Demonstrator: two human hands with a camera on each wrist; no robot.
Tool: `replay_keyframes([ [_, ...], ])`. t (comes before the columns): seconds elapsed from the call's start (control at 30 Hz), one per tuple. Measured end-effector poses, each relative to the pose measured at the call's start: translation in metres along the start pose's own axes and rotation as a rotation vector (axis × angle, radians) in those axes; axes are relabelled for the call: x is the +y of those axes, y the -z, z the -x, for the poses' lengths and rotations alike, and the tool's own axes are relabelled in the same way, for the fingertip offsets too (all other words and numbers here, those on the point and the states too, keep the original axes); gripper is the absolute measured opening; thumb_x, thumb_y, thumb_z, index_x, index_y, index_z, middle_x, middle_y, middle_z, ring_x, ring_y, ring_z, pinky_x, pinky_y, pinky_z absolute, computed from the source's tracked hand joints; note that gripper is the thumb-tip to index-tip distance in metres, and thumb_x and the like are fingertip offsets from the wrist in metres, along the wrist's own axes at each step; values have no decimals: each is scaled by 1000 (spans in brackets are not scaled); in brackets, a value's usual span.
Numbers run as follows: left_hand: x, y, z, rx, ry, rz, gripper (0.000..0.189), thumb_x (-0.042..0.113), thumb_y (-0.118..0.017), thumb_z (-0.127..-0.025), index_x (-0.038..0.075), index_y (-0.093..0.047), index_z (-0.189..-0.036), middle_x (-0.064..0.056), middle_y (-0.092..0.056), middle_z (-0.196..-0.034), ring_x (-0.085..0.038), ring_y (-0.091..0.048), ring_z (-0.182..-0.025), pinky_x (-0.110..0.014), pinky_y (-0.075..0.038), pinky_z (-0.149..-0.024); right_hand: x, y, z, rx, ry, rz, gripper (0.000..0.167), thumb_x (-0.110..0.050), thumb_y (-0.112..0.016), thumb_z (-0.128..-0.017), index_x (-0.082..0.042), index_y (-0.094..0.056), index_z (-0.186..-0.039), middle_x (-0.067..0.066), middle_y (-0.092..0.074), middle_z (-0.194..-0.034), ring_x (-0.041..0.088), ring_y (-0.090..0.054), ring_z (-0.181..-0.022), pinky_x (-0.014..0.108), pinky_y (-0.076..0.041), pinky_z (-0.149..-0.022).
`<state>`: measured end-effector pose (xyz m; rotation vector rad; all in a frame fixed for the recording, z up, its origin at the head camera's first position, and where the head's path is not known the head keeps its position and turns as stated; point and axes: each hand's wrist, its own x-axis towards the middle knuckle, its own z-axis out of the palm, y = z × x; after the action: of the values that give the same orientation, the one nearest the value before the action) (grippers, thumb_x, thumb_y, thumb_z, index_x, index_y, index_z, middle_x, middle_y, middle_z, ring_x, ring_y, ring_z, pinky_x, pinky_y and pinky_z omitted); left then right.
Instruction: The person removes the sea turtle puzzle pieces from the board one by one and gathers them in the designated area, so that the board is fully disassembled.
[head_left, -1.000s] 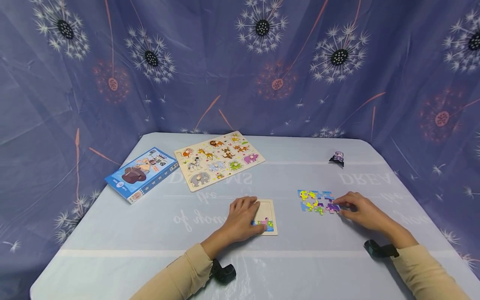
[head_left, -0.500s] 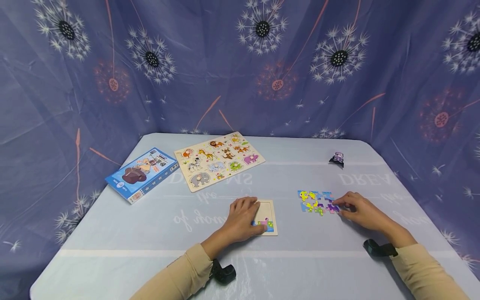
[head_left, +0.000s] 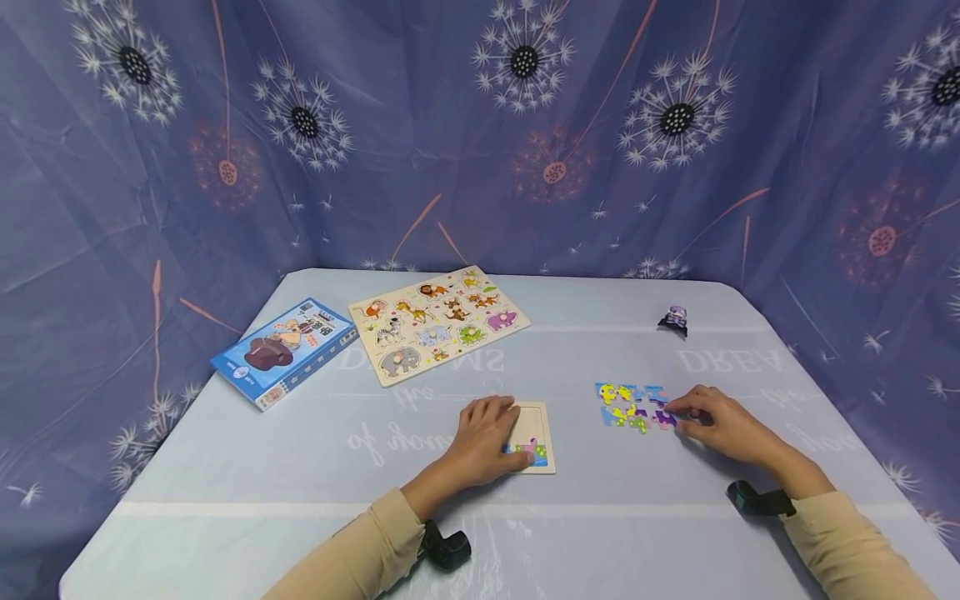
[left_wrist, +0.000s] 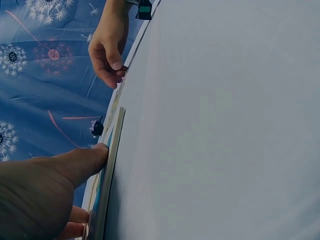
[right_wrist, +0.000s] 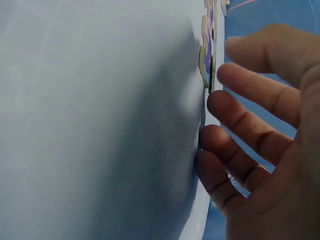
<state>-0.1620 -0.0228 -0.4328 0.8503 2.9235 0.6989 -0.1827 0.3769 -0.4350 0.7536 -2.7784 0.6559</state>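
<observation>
In the head view my left hand point(head_left: 480, 442) rests across the left side of a small wooden puzzle tray point(head_left: 531, 419). Its thumb lies straight on the tray's lower part, over a few fitted pink, green and blue pieces point(head_left: 534, 450); the tray's left edge is hidden under the hand. To the right, loosely grouped jigsaw pieces point(head_left: 619, 412) lie on the table. My right hand point(head_left: 720, 423) is beside their right edge, fingertips close to the purple piece point(head_left: 663, 417). In the right wrist view, the thumb point(right_wrist: 250, 52) stands apart from loosely bent fingers, with nothing between them.
A larger wooden animal puzzle board point(head_left: 442, 321) lies at the back left, touching or nearly touching a blue box point(head_left: 285, 346). A small dark hair clip point(head_left: 675, 319) sits at the back right. Behind the table point(head_left: 300, 517) hangs a blue dandelion-print cloth point(head_left: 420, 108).
</observation>
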Motion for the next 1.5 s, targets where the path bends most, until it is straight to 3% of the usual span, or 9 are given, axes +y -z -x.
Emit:
replay_keyframes([
  [0.2, 0, 1, 1, -7, 4, -8, 70, 47, -64, -83, 6, -47, -137, -10, -40, -143, -29, -32, -133, -51, -22, -108, -14, -3, -5, 51, 25, 14, 28, -8, -74, -76, -13, -70, -103, -6, -58, -90, 5, -45, -83, 21, -37, -71],
  [0.37, -1, 0, 1, 3, -2, 4, 71, 49, -65, -82, 7, -47, -137, -10, -41, -142, -29, -33, -133, -51, -23, -108, -35, -11, -15, 42, -8, 35, 25, -13, -74, -78, -16, -71, -103, -6, -59, -93, 2, -43, -87, 23, -39, -72],
  [0.57, -4, 4, 4, 21, -6, 61, 71, 48, -66, -82, 8, -45, -138, -11, -41, -143, -31, -33, -134, -53, -23, -108, -64, -26, -31, 54, 28, 0, 21, -14, -73, -80, -16, -70, -100, -5, -59, -91, 8, -46, -85, 26, -39, -71],
  [1.07, -29, 26, 36, 111, -13, 157, 57, 30, -75, -76, 5, -59, -124, -12, -49, -136, -34, -37, -129, -55, -27, -100, -154, -67, -70, -59, 38, -39, 24, -27, -72, -81, -16, -69, -102, -6, -61, -94, 8, -49, -88, 29, -44, -76],
  [1.5, -41, 28, 46, 85, -41, 148, 49, 26, -75, -76, 11, -62, -122, -8, -51, -137, -32, -38, -129, -53, -29, -97, -197, -91, -81, -145, 65, -59, 28, -29, -74, -77, -15, -69, -100, -7, -54, -82, 6, -41, -79, 21, -35, -68],
])
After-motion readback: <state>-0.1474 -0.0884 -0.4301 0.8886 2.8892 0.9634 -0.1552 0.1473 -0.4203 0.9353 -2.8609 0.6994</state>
